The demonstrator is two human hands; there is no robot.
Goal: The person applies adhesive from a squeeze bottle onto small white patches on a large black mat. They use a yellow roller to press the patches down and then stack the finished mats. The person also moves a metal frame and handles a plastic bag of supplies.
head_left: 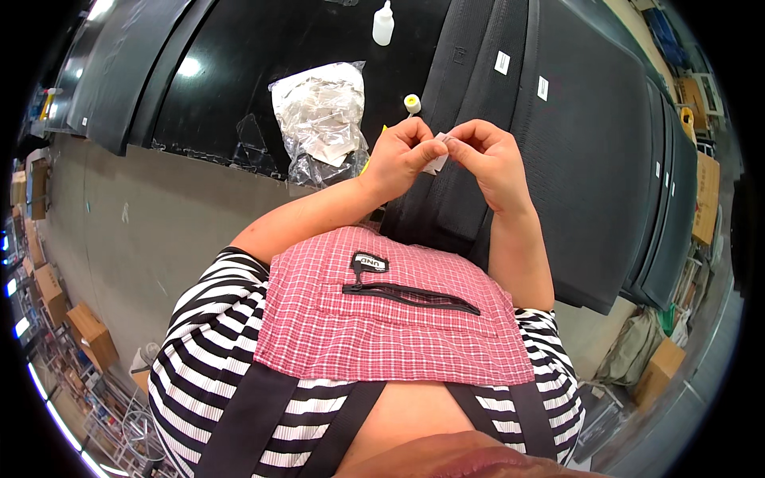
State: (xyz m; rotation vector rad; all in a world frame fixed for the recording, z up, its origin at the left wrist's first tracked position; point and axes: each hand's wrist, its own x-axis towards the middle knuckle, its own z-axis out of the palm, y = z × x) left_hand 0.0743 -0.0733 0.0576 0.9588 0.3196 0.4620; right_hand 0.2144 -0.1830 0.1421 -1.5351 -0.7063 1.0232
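Observation:
A small white label point(436, 165) is pinched at its upper edge between the fingertips of my left hand point(398, 157) and my right hand point(492, 163). Both hands are closed and meet over the black padded panels point(446, 187). On those panels, two white labels point(502, 62) lie beyond my right hand. Left of my left hand is a clear plastic bag point(319, 119) full of small white pieces. Just past my left fingers stands a small white object with a yellow top point(412, 103), its kind unclear. A yellow strip shows beside the left wrist, mostly hidden.
A white squeeze bottle point(383, 25) stands on the shiny black tabletop point(215, 103). More stacked black panels point(590, 159) fill the right side, some with small white tags. Cardboard boxes point(92, 334) stand along the left, with another box point(706, 199) at the far right.

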